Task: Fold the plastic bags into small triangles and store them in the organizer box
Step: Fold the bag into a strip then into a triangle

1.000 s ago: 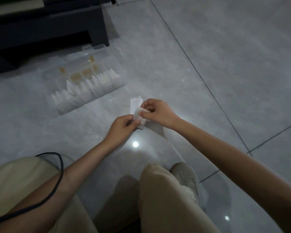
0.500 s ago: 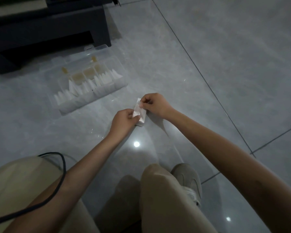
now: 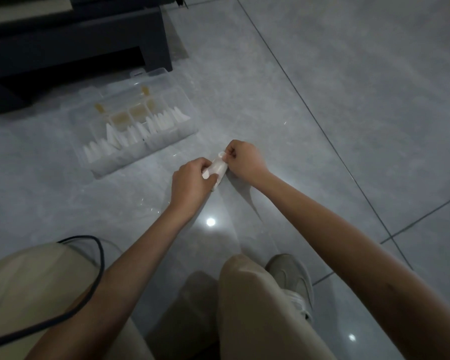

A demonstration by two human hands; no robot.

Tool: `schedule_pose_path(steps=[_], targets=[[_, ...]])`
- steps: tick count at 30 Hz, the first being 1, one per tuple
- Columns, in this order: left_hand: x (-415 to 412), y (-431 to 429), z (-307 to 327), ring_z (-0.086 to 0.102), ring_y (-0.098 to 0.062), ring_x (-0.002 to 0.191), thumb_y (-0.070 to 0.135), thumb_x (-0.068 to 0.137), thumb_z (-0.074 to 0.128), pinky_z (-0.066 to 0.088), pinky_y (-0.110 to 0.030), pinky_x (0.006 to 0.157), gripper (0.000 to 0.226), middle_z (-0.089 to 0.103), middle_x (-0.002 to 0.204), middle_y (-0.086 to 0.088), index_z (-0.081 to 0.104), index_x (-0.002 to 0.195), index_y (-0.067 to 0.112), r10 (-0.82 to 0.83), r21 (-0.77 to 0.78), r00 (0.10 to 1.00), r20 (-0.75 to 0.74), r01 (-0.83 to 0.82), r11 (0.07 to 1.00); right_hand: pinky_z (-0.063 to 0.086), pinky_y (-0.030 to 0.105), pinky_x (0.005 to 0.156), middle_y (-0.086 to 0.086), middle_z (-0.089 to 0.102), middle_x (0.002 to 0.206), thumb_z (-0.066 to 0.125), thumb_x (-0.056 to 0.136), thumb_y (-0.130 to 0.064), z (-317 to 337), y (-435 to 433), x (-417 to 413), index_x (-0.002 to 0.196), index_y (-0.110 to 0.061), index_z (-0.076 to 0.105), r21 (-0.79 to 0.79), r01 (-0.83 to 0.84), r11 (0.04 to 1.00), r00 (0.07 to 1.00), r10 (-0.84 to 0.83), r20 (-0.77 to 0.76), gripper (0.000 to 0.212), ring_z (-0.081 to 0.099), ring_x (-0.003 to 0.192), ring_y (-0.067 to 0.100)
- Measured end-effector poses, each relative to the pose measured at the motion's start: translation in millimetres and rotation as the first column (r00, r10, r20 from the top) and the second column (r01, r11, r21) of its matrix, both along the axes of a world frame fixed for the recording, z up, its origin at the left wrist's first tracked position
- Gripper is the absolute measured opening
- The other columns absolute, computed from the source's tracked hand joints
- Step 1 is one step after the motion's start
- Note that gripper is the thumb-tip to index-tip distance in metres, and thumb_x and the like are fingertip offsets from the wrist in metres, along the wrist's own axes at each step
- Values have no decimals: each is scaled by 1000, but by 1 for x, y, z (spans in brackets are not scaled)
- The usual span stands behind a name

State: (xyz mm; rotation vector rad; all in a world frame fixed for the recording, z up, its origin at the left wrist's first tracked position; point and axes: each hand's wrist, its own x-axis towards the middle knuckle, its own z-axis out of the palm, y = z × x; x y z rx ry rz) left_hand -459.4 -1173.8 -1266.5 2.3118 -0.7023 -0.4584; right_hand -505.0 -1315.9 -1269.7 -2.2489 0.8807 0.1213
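— Where is the bag?

— The plastic bag (image 3: 217,169) is up off the floor (image 3: 335,87), between the two hands, out in front of the person's knees. It is folded down to a small white packet. It may be a triangle, but the fingers cover too much of it to be sure.

— How do the hands hold it?

— The left hand (image 3: 191,184) has its fingers curled round the lower end, thumb on top. The right hand (image 3: 244,162) pinches the upper end between thumb and forefinger, the other fingers curled in. The two hands are almost touching.

— And the box?

— The organizer box (image 3: 151,149) sits on the floor to the left of the hands and further away, apart from them. Its clear lid (image 3: 140,79) lies open behind it. The near row of compartments holds folded white triangles (image 3: 130,133) standing on edge, packed side by side. A few compartments in the far row look yellowish, and two yellow clips (image 3: 145,90) stand at the back edge.

— Anything else around?

— A dark, low piece of furniture (image 3: 76,42) stands behind the box. A black cable (image 3: 102,258) loops over the left thigh, and a pale shoe (image 3: 289,276) shows beside the right knee.
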Motion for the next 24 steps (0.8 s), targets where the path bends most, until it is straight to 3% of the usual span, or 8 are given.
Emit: schedule_pose_path(steps=[4, 8, 12, 16, 18, 19, 21, 24], targets=[[-2, 1, -1, 65, -22, 84, 19, 82, 70, 48, -32, 75, 22, 71, 94, -4, 67, 102, 9, -4, 4, 998, 59, 4, 1000, 54, 35, 67, -2, 58, 66, 65, 88, -15, 0, -5, 2, 70, -19, 51, 91, 95, 991, 995, -96, 13, 23, 58, 60, 18], [-3, 3, 0, 64, -23, 93, 19, 80, 74, 48, -39, 88, 36, 70, 102, -4, 63, 113, 10, -7, -6, 996, 90, 7, 1000, 56, 38, 73, 1, 62, 76, 67, 85, -16, 2, -8, 6, 71, -20, 51, 92, 96, 991, 994, -92, -52, 22, 64, 74, 23], [-4, 7, -1, 60, -19, 97, 22, 79, 76, 46, -36, 90, 50, 63, 107, -1, 56, 123, 12, -4, -18, 997, 82, 6, 1000, 57, 37, 74, 1, 65, 77, 73, 81, -20, 5, -13, 6, 65, -22, 51, 74, 99, 992, 992, -93, -84, 28, 67, 79, 22], [-1, 6, -3, 57, -1, 71, 25, 88, 68, 44, -31, 94, 25, 58, 77, 13, 62, 111, 15, 132, -134, 989, -65, -139, 981, 58, 43, 76, -1, 64, 68, 75, 80, -21, 5, -12, 6, 65, -22, 53, 99, 121, 988, 990, -112, -90, 27, 69, 77, 23], [1, 3, -8, 55, 1, 64, 21, 88, 67, 43, -42, 98, 11, 56, 68, 14, 62, 98, 22, 162, -187, 980, -116, -181, 965, 58, 42, 76, -3, 62, 66, 75, 80, -22, 5, -12, 6, 66, -22, 53, 99, 118, 988, 990, -109, -91, 26, 68, 76, 22], [2, 2, -10, 54, 1, 64, 19, 88, 67, 41, -45, 98, 10, 55, 67, 14, 61, 94, 24, 156, -194, 981, -114, -176, 965, 58, 41, 75, -3, 62, 65, 75, 81, -22, 6, -13, 6, 67, -22, 53, 103, 114, 988, 990, -104, -93, 26, 68, 74, 22], [3, 3, -15, 53, 0, 66, 18, 90, 64, 31, -36, 96, 6, 54, 67, 14, 61, 93, 22, 124, -158, 990, -59, -132, 979, 58, 39, 73, -2, 62, 62, 74, 82, -21, 6, -14, 6, 68, -21, 53, 118, 111, 987, 990, -99, -98, 25, 65, 64, 19], [2, 6, -14, 56, -9, 74, 21, 94, 58, 17, -28, 80, 10, 53, 69, 14, 63, 102, 18, 55, -88, 996, 69, -49, 995, 57, 37, 69, -2, 61, 56, 73, 84, -19, 7, -16, 5, 70, -19, 53, 142, 114, 983, 990, -101, -94, 24, 60, 51, 14]])
